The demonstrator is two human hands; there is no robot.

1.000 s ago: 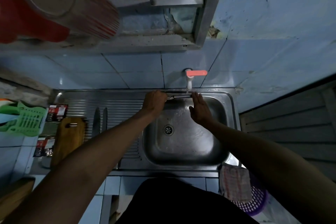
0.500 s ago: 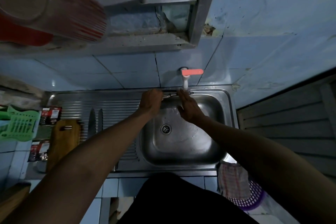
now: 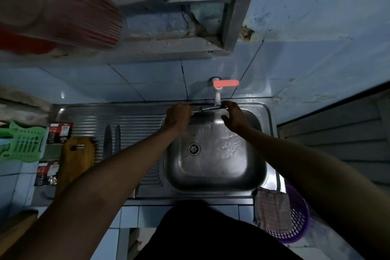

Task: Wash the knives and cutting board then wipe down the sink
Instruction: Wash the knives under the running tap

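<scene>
At the upper centre of the frame, a knife [image 3: 207, 109] is held across the rear of the sink [image 3: 213, 177] beneath the tap [image 3: 217, 95]: its handle is enclosed by the curled fingers of the left hand [image 3: 177, 117], while its far end is touched by the relaxed, uncurled fingers of the right hand [image 3: 233, 118]. Two further knives [image 3: 111, 138] lie side by side on the ribbed drainboard [image 3: 135, 124] at centre left. The wooden cutting board [image 3: 77, 158] lies just left of them.

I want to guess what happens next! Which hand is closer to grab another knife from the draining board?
Probably the left. The two knives lie on the draining board on the left side. But the left hand grips a knife under the tap; the right hand touches its blade.
</scene>
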